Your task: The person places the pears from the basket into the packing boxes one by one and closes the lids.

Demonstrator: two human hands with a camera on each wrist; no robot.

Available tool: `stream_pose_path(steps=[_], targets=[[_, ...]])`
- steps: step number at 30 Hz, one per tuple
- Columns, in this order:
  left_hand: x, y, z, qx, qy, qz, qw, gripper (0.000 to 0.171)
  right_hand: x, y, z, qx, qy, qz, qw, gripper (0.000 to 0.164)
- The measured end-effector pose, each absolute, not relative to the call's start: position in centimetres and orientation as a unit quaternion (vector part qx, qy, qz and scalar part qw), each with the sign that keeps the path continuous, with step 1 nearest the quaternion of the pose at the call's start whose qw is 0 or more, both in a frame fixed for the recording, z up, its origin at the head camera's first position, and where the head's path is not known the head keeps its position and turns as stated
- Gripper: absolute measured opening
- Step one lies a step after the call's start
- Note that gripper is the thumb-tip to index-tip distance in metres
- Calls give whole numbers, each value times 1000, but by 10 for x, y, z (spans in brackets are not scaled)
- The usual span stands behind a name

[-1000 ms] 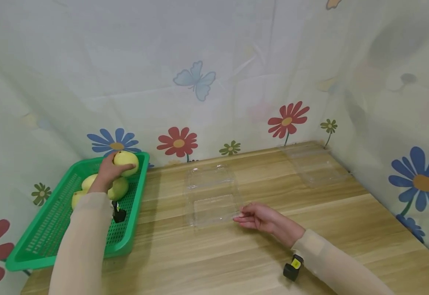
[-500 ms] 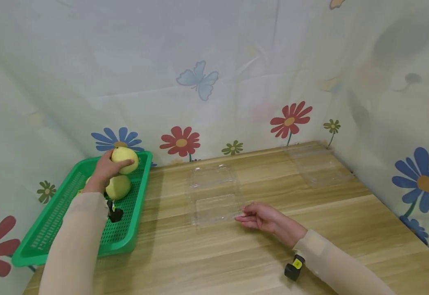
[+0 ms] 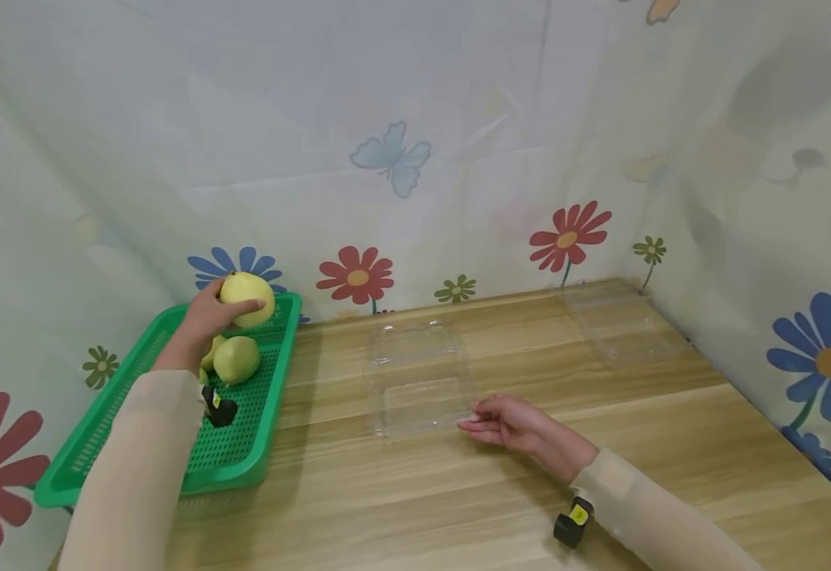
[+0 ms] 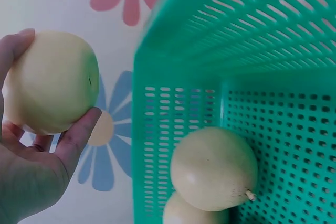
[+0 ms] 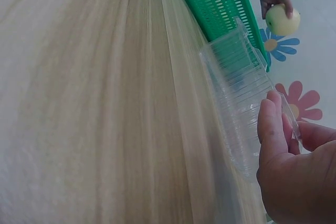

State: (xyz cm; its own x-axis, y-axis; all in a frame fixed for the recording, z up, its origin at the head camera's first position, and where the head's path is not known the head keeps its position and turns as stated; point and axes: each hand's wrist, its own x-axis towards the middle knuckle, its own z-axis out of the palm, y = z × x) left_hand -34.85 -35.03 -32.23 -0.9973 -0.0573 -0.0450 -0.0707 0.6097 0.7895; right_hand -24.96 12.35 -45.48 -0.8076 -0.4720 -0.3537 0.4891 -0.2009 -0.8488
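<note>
My left hand (image 3: 204, 321) grips a pale yellow round pear (image 3: 247, 300), held up above the far end of the green basket (image 3: 262, 452). In the left wrist view, the thumb and fingers wrap the sides of this pear (image 4: 55, 80), and it is clear of the basket rim. More pears lie in the basket, one of them (image 3: 237, 360) near the far right side; the forearm hides part of the rest. My right hand (image 3: 511, 424) pinches the right front edge of a clear plastic container (image 3: 419, 400) on the table. Its ridged wall (image 5: 241, 98) shows in the right wrist view.
Another clear plastic container (image 3: 618, 329) lies at the far right corner of the wooden table (image 3: 387, 507). A flower-patterned curtain (image 3: 458, 198) stands close behind the table and along both sides. Black wrist cameras hang below both sleeves.
My left hand has lifted the pear up a little from the basket, uncovering more of the pears below. The right hand keeps its hold on the container. The head view has shifted slightly.
</note>
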Motion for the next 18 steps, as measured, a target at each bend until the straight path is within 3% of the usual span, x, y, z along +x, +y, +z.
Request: stream_pose_path(steps=[18], targets=[[-326, -342, -299, -27, 888, 459, -6, 101, -249, 125, -458, -3, 546, -777, 313, 19]])
